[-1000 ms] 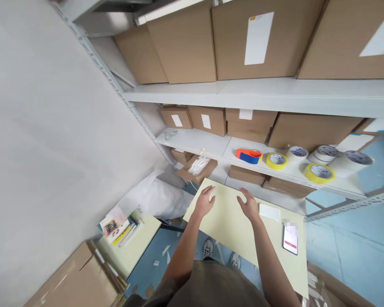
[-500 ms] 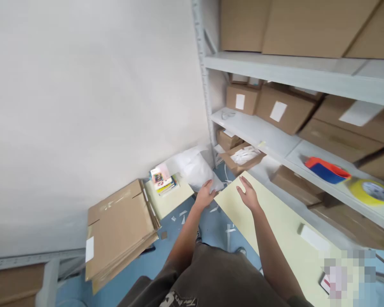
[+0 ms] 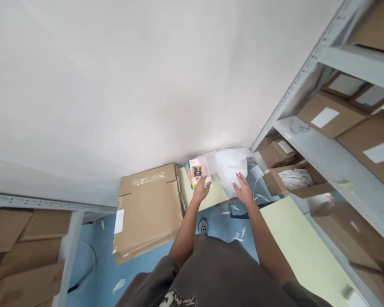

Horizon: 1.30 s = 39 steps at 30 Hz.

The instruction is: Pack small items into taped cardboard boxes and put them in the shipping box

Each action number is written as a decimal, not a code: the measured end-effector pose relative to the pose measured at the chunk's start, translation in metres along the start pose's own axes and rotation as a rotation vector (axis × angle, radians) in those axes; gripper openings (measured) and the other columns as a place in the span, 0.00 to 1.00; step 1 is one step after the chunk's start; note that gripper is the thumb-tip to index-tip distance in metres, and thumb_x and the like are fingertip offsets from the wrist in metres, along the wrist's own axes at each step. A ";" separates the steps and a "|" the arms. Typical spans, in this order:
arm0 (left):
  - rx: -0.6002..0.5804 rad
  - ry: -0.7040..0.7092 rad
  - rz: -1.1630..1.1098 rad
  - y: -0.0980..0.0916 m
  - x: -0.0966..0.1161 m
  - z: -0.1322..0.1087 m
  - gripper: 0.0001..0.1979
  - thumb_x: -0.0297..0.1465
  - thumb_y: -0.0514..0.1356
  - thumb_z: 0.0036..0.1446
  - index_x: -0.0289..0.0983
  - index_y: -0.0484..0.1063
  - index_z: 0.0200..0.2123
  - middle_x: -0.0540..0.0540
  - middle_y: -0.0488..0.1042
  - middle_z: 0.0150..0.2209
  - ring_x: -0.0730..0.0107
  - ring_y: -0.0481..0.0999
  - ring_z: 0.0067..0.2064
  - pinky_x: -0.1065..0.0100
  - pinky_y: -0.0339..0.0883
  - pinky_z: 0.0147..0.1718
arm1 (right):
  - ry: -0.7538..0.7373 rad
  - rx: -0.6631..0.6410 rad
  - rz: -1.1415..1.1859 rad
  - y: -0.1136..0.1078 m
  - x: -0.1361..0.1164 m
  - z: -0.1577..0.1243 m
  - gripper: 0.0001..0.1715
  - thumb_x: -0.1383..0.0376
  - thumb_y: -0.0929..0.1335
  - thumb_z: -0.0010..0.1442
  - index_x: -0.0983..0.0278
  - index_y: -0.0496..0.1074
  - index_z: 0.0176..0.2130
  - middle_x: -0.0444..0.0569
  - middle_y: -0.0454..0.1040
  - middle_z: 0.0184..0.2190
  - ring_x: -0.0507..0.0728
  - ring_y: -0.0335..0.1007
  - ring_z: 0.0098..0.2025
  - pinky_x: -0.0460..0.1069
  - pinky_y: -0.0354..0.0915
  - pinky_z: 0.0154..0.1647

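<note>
My left hand [image 3: 201,190] is at the front of a small stack of colourful booklets [image 3: 196,166]; its fingers are apart and overlap the stack's lower edge in the picture. Whether they touch it I cannot tell. My right hand [image 3: 243,191] is spread open over the front right part of a white plastic bag [image 3: 225,166], with nothing in its grasp. Both booklets and bag lie on a pale yellow tabletop [image 3: 211,198] against the wall. Part of the bag comes up to the booklets' right side.
Flattened cardboard boxes [image 3: 150,209] are stacked left of the booklets. To the right stretches another pale yellow tabletop [image 3: 294,238]. A shelf rack [image 3: 333,157] holds cartons, and an open carton [image 3: 302,187] contains white material. White scraps lie on the blue floor [image 3: 220,226].
My view has swung left, toward the wall. My hands have left the right tabletop area and are now by the booklets and the white bag.
</note>
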<state>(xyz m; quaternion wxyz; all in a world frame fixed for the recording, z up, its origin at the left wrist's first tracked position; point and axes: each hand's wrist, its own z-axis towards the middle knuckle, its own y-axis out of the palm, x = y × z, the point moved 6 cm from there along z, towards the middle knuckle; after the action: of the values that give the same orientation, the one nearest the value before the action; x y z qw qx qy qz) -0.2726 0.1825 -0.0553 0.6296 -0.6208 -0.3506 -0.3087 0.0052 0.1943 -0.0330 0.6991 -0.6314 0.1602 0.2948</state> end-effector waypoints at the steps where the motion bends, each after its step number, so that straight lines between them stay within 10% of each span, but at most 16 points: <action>1: 0.019 -0.030 -0.019 -0.010 -0.012 0.005 0.26 0.31 0.63 0.64 0.38 0.72 0.65 0.35 0.74 0.64 0.51 0.71 0.68 0.49 0.64 0.68 | -0.008 -0.028 0.004 0.014 -0.010 0.011 0.37 0.53 0.61 0.73 0.61 0.60 0.74 0.56 0.59 0.75 0.64 0.54 0.77 0.63 0.57 0.75; 6: 0.096 -0.194 -0.066 -0.037 -0.065 0.026 0.23 0.30 0.63 0.64 0.37 0.74 0.62 0.34 0.75 0.63 0.52 0.74 0.65 0.53 0.68 0.64 | -0.021 -0.150 0.023 0.078 -0.043 0.051 0.38 0.56 0.62 0.71 0.62 0.60 0.75 0.56 0.57 0.76 0.64 0.52 0.77 0.63 0.57 0.76; 12: 0.079 -0.506 -0.005 -0.027 -0.112 0.043 0.20 0.32 0.66 0.62 0.36 0.75 0.57 0.34 0.79 0.55 0.53 0.80 0.56 0.62 0.71 0.52 | -0.025 -0.282 -0.033 0.130 -0.049 0.070 0.37 0.59 0.63 0.71 0.60 0.60 0.75 0.56 0.59 0.75 0.64 0.54 0.77 0.62 0.57 0.76; 23: 0.122 -0.729 0.053 -0.014 -0.143 0.041 0.23 0.35 0.73 0.56 0.34 0.73 0.52 0.37 0.83 0.44 0.57 0.83 0.46 0.66 0.68 0.43 | -0.145 -0.572 -0.083 0.214 -0.080 0.068 0.34 0.66 0.62 0.70 0.65 0.64 0.73 0.57 0.58 0.76 0.62 0.49 0.78 0.59 0.55 0.76; 39: 0.152 -0.744 -0.053 -0.012 -0.139 0.041 0.17 0.34 0.67 0.63 0.36 0.76 0.54 0.39 0.84 0.47 0.60 0.83 0.47 0.68 0.69 0.42 | -0.102 -0.583 -0.280 0.218 -0.050 0.091 0.34 0.66 0.64 0.69 0.65 0.65 0.71 0.55 0.55 0.77 0.67 0.42 0.79 0.63 0.54 0.75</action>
<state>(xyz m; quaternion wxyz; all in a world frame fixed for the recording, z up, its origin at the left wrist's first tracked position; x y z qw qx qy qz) -0.3635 0.2169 -0.1641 0.4953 -0.6327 -0.5930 -0.0514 -0.1805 0.2786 -0.1611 0.5297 -0.8054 -0.0547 0.2605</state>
